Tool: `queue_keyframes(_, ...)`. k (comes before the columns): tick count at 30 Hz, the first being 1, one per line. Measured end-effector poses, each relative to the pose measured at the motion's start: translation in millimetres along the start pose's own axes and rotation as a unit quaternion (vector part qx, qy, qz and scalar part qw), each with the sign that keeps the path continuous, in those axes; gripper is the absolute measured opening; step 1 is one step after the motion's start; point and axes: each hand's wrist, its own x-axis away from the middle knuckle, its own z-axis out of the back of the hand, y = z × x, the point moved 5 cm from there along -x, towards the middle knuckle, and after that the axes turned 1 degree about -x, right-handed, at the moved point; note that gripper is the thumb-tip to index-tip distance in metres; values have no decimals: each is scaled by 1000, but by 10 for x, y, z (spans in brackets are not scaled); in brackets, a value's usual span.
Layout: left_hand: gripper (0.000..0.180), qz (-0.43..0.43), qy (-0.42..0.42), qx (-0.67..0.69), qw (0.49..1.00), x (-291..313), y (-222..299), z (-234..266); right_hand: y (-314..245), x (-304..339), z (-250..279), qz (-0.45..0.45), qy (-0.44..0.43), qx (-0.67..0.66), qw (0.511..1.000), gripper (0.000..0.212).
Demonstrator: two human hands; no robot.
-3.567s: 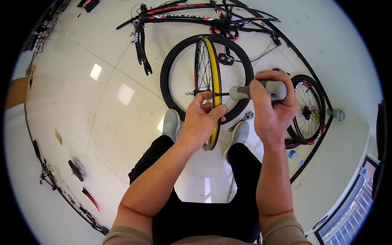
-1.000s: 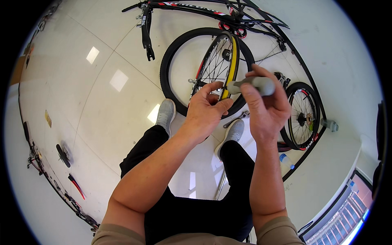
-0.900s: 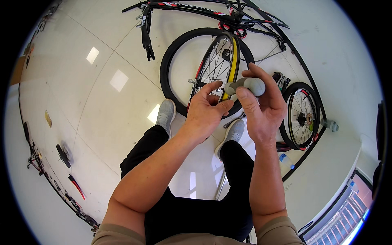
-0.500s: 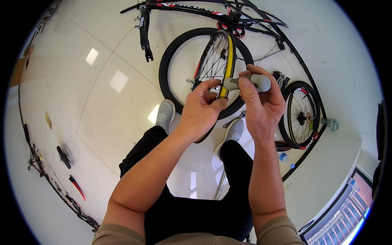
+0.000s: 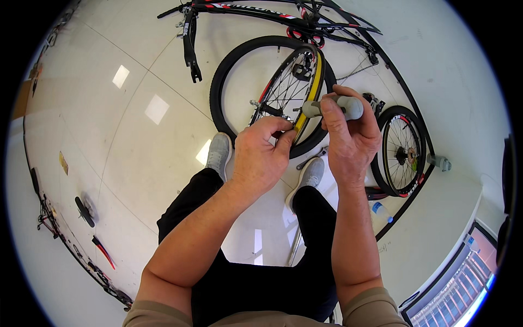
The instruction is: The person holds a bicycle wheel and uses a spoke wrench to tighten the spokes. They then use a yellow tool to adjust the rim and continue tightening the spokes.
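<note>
My left hand (image 5: 260, 153) pinches the lower part of a bare bicycle wheel rim (image 5: 317, 73), thumb and fingertips on its edges. Yellow rim tape runs round the channel, and black spokes lead to the hub (image 5: 271, 109). The wheel is tilted, with its channel toward the right. In my right hand (image 5: 354, 143) is a grey screwdriver-like tool (image 5: 353, 108) with a thick rounded handle. Its narrower end points left at the taped channel; whether the tip touches is hard to tell. Behind the wheel a black tyre (image 5: 219, 76) lies on the floor.
A black bicycle frame (image 5: 245, 12) lies beyond the tyre, its fork (image 5: 189, 49) pointing toward me. At the right stand a small wheel with tyre (image 5: 388, 150), a plastic bottle (image 5: 382, 212) and a wall. My shoes (image 5: 219, 152) flank the work. A small black wheel (image 5: 84, 210) is at left.
The rim has turned and tilted a little, its top moving right. My left hand has shifted slightly left and down along it. The right hand and tool have barely moved.
</note>
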Motion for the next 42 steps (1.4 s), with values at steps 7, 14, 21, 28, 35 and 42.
queue_keyframes(7, 16, 119, 4, 145, 982, -54, -33, -17, 12, 7, 3, -30, 11, -24, 999, 31)
queue_keyframes(14, 17, 124, -37, 64, 990, -24, -24, -13, 33, 17, -5, -38, 8, -22, 999, 32)
queue_keyframes(21, 13, 36, 10, 55, 998, 7, -29, -19, 23, 21, -48, -9, -13, -8, 1000, 33)
queue_keyframes(28, 12, 85, 6, 39, 996, 15, 58, -2, 13, 38, -75, -14, -20, -19, 1000, 33)
queue_keyframes(35, 18, 152, -54, 91, 983, -57, -105, -23, 16, 75, -88, -9, -41, 9, 999, 33)
queue_keyframes(42, 15, 121, -66, 75, 988, -47, -116, -48, 4, 90, -132, -31, -17, 24, 999, 33)
